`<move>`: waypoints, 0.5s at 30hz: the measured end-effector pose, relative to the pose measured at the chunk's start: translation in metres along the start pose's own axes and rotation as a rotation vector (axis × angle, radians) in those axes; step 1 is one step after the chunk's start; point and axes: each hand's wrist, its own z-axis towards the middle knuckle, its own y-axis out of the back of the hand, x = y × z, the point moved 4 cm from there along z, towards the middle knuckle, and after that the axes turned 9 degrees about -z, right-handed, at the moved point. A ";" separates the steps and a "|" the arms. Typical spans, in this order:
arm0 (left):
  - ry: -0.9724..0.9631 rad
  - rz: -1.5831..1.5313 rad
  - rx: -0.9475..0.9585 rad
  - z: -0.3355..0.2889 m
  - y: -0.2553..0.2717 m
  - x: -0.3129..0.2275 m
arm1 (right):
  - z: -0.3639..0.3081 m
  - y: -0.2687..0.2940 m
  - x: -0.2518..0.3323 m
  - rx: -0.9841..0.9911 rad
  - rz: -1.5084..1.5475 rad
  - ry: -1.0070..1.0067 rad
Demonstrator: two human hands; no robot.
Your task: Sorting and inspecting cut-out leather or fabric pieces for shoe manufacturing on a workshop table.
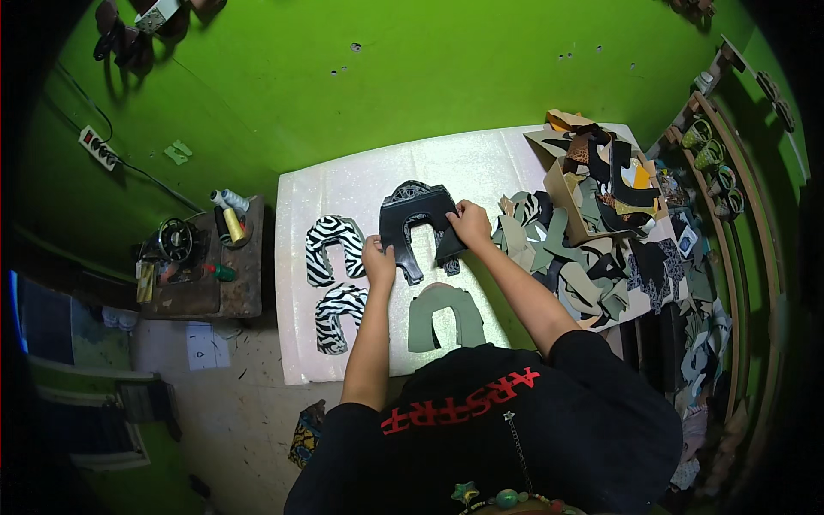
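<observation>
Both hands (378, 259) grip black, seemingly leather, U-piece (415, 215).

My black cutout (418, 225) looks like smooth leather with a slight sheen; the zebra pieces (334, 247) look soft and matt, on a pale, glittery foam tabletop (481, 163).
</observation>
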 end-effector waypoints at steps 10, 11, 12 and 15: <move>-0.355 0.397 0.009 0.013 -0.025 -0.056 | -0.009 0.002 0.000 -0.108 0.066 -0.003; -0.410 0.434 0.030 0.017 -0.029 -0.054 | -0.010 0.003 -0.001 -0.112 0.096 -0.010; -0.393 0.437 0.044 0.020 -0.033 -0.053 | -0.009 0.006 -0.005 -0.123 0.125 -0.023; -0.389 0.439 0.060 0.026 -0.040 -0.049 | -0.011 0.011 -0.016 -0.046 0.167 -0.105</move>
